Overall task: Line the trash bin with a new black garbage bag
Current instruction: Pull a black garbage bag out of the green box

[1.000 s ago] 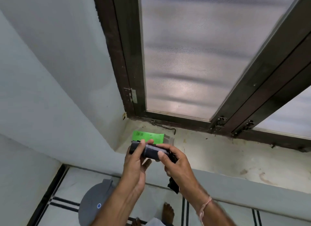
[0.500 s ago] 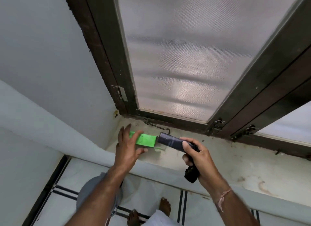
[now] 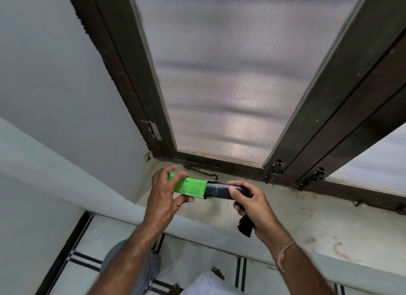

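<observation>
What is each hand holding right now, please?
Left hand: closed on the green box.
Right hand: closed on the black bag roll, which is partly inside that box.

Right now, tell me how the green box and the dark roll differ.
The green box is bright green, flat-sided and printed; the dark roll is plain, dark and rounded. The left hand grips the box; the right hand grips the roll. The box sits left, the roll protrudes from its right end. Both are held above the window sill.
</observation>
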A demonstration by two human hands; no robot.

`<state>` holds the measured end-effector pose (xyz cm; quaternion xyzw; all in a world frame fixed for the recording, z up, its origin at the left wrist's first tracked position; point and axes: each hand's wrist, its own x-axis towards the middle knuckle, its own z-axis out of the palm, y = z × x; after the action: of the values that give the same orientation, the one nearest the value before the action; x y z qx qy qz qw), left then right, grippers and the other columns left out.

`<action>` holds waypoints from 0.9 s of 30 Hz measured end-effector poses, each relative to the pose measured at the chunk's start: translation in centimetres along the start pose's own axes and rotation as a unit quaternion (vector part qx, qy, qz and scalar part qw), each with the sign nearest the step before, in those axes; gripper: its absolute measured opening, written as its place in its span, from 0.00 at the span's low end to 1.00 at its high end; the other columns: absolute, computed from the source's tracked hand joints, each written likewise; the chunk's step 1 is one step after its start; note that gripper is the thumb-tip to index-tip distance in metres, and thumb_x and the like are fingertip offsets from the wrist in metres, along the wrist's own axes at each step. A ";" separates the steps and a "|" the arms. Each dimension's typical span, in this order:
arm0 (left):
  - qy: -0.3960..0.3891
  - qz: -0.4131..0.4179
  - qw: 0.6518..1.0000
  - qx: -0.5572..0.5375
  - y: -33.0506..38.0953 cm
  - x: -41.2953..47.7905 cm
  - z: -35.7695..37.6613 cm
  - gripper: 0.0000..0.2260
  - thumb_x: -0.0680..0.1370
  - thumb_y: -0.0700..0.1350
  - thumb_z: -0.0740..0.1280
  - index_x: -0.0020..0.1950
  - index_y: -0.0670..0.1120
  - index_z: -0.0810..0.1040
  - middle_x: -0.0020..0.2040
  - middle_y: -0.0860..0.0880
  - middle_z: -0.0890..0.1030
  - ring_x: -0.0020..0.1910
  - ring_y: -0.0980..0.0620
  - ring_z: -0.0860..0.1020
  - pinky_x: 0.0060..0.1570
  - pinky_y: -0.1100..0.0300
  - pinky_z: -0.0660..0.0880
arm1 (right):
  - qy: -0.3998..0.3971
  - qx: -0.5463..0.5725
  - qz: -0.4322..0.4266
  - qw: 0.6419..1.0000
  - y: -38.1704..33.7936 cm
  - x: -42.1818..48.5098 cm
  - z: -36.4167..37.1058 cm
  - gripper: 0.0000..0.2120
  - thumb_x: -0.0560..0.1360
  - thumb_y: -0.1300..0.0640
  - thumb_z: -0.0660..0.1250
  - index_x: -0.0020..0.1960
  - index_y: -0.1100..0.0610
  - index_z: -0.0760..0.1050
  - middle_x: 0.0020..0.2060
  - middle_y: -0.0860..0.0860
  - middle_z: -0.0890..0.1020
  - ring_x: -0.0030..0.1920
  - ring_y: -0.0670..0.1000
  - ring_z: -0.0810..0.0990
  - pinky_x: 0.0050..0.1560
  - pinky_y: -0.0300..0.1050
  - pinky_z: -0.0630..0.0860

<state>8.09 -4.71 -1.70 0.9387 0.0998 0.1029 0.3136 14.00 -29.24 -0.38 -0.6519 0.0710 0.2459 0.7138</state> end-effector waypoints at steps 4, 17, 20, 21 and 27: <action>-0.001 -0.011 1.000 -0.027 1.0 -0.4 0.4 0.25 0.69 0.51 0.81 0.65 0.56 0.80 0.67 0.51 0.71 0.69 0.50 0.64 0.59 0.62 0.67 | 0.014 -0.038 -0.078 0.996 -0.2 -0.3 1.7 0.07 0.79 0.62 0.72 0.55 0.55 0.85 0.39 0.45 0.84 0.31 0.41 0.74 0.33 0.34 0.71; 0.058 -0.133 0.969 -0.198 1.4 -1.6 1.4 0.25 0.66 0.64 0.75 0.61 0.62 0.79 0.57 0.56 0.77 0.59 0.52 0.76 0.54 0.59 0.73 | -0.073 -0.078 -0.153 0.982 -2.1 -1.4 2.4 0.19 0.75 0.51 0.76 0.66 0.45 0.79 0.55 0.49 0.82 0.56 0.47 0.82 0.54 0.40 0.80; 0.032 -0.119 0.971 -0.207 1.2 -2.1 1.2 0.24 0.65 0.65 0.75 0.60 0.64 0.79 0.57 0.59 0.77 0.60 0.52 0.75 0.56 0.56 0.74 | -0.057 -0.102 -0.142 0.983 -2.1 -1.0 2.4 0.26 0.73 0.53 0.79 0.68 0.40 0.77 0.53 0.47 0.80 0.56 0.45 0.82 0.59 0.41 0.81; 0.019 -0.112 0.971 -0.210 1.3 -2.3 1.2 0.24 0.65 0.65 0.75 0.60 0.65 0.78 0.57 0.60 0.77 0.61 0.53 0.75 0.56 0.56 0.73 | -0.061 -0.113 -0.147 0.981 -2.1 -0.9 2.5 0.26 0.73 0.52 0.79 0.68 0.39 0.77 0.54 0.47 0.80 0.57 0.45 0.82 0.61 0.43 0.81; 0.014 -0.101 0.971 -0.214 1.3 -2.7 0.8 0.25 0.65 0.65 0.75 0.60 0.65 0.78 0.57 0.60 0.78 0.61 0.52 0.74 0.56 0.57 0.74 | -0.028 -0.152 -0.198 0.968 -1.5 -0.9 3.0 0.19 0.71 0.53 0.80 0.60 0.41 0.84 0.57 0.48 0.79 0.60 0.44 0.79 0.63 0.47 0.79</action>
<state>5.83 -6.88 -1.90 0.8332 0.1739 0.1025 0.5148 13.17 -26.65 1.75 -0.7469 -0.1174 0.1256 0.6423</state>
